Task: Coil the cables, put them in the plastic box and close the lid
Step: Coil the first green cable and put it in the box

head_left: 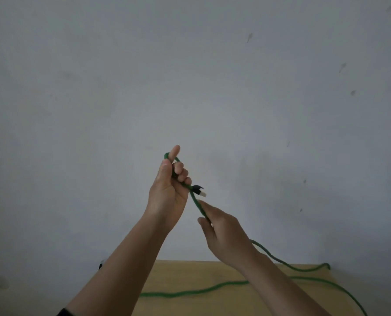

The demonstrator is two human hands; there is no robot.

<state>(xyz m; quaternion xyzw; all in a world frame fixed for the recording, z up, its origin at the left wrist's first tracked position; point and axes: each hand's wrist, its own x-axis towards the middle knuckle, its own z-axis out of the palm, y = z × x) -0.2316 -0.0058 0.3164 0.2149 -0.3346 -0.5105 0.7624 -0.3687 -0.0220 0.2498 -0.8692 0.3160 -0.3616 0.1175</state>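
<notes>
A green cable (195, 200) is held up in the air in front of a plain grey wall (212, 76), above the far edge of a wooden table (190, 277). Near its end the cable is bent into a small loop, which passes over the raised index finger of the left hand (169, 190). The end of the cable carries a black plug with a pale tip (200, 190), and this plug sticks out to the right, just beside the curled fingers of the left hand. The other fingers and the thumb of this hand are closed around the cable.

Below the plug the cable runs down and to the right into the right hand (224, 233). It is pinched there between the thumb and the index finger; the rest of the grip is hidden behind the back of the hand. The two hands are near each other but are not touching, the left one higher than the right.

Behind the right wrist the cable drops to the table. There it is laid in loose, wide curves across the wood, and one part leaves the picture at the lower right. A small dark object (101, 265) is seen at the left end of the table, mostly hidden by the left forearm; what it is cannot be told.
</notes>
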